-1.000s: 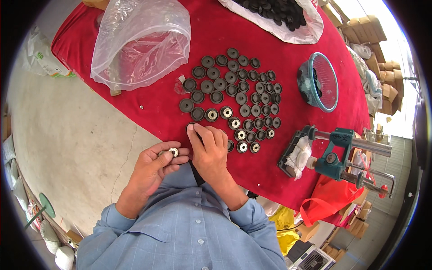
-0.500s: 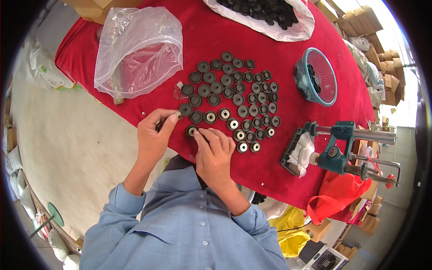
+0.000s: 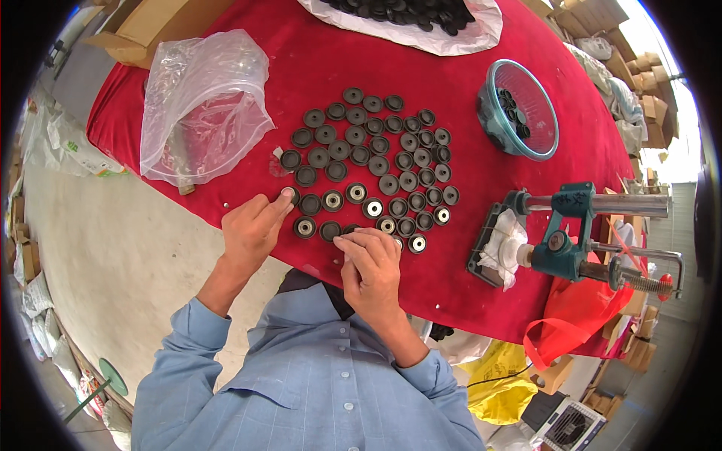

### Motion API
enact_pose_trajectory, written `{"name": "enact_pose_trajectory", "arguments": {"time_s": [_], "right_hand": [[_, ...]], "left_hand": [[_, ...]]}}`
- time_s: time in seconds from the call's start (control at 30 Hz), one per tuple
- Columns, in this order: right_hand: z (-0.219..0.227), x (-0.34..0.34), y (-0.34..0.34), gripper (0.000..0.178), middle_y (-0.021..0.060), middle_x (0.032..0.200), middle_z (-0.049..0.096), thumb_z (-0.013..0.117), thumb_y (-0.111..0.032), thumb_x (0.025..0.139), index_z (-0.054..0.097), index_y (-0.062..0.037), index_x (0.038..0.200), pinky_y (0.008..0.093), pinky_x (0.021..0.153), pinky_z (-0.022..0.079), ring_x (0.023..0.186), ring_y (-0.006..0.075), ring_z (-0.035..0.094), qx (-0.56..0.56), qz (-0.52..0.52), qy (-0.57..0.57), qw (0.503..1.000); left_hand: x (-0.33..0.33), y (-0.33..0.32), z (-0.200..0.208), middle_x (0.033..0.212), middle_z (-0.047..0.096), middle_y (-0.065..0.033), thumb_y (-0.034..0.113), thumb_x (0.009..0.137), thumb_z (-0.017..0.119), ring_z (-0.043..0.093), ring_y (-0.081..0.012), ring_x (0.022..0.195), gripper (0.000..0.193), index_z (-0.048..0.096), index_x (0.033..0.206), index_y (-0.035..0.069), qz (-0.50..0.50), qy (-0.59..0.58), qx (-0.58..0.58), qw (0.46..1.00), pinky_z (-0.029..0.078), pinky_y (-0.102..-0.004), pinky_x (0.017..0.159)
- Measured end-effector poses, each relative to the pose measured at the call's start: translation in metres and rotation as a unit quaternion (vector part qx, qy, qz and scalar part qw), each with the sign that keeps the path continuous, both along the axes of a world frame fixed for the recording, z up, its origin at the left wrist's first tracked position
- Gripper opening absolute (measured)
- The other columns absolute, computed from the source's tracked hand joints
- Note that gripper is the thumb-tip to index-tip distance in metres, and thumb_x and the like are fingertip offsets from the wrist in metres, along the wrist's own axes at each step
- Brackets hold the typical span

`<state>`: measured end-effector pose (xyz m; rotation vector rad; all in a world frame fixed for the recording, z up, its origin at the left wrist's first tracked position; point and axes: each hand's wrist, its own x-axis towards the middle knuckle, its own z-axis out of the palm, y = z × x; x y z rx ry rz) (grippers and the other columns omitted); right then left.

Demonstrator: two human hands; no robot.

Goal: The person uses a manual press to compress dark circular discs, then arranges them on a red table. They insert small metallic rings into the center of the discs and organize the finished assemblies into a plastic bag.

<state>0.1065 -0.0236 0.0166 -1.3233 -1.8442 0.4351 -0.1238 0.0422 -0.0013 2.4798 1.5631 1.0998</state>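
Observation:
My left hand [image 3: 254, 225] has thumb and forefinger pinched at a black round wheel [image 3: 291, 197] on the left edge of the group. A metal bearing seems to be under the fingertips, mostly hidden. Fingers of my right hand [image 3: 370, 259] are curled, their tips at the rim of a black wheel [image 3: 329, 231] near the table's front edge; they partly cover neighbouring wheels. Beside it lies a wheel with a metal bearing [image 3: 304, 227] in its centre. Several more black wheels [image 3: 356, 116] lie flat in loose rows; some near ones have shiny metal centres.
A red cloth [image 3: 301, 60] covers the table. Around the wheels are a clear plastic bag [image 3: 203, 105], a white sack [image 3: 492, 26] of black parts, a blue basket [image 3: 553, 113] with black pieces, and a green hand press [image 3: 560, 240] at the right.
My left hand has brought its small metal bearing down to a wheel. My right hand has left the bearing-fitted wheel for the one to its right. The whole view has shifted slightly.

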Motion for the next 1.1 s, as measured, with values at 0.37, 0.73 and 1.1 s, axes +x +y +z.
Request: {"name": "enact_pose_trajectory", "arguments": {"time_s": [0.37,0.73,1.1], "right_hand": [[0.004,0.003,0.0,0.038,0.0077,0.111,0.071,0.069,0.006,0.079,0.074,-0.0047,0.116,0.0448,0.094,0.048,0.11,0.0302,0.066,-0.001,0.007,0.066,0.998],[0.036,-0.007,0.002,0.048,0.0125,0.114,0.069,0.077,0.004,0.083,0.071,-0.0043,0.13,0.0378,0.076,0.057,0.092,0.0269,0.069,-0.021,0.068,0.121,0.99],[0.039,0.041,-0.003,0.025,0.01,0.108,0.072,0.079,-0.001,0.081,0.073,-0.0044,0.105,0.0385,0.08,0.056,0.095,0.0275,0.071,-0.031,0.086,0.124,0.988]], "left_hand": [[-0.009,0.0,0.0,0.068,0.044,-0.0057,0.004,0.084,0.085,0.048,-0.0217,0.054,0.045,0.076,0.127,0.012,-0.065,0.031,-0.026,0.997,0.04,-0.0384,0.05],[0.038,-0.042,0.061,0.094,0.066,-0.0082,0.015,0.107,0.058,0.063,-0.0138,0.087,0.052,0.043,0.154,-0.002,-0.067,-0.293,-0.383,0.874,0.05,-0.0319,0.079],[0.084,-0.051,0.071,0.125,0.063,-0.0138,0.019,0.099,0.056,0.063,-0.0182,0.11,0.057,0.042,0.149,-0.004,-0.164,-0.47,-0.61,0.617,0.05,-0.0326,0.096]]}}
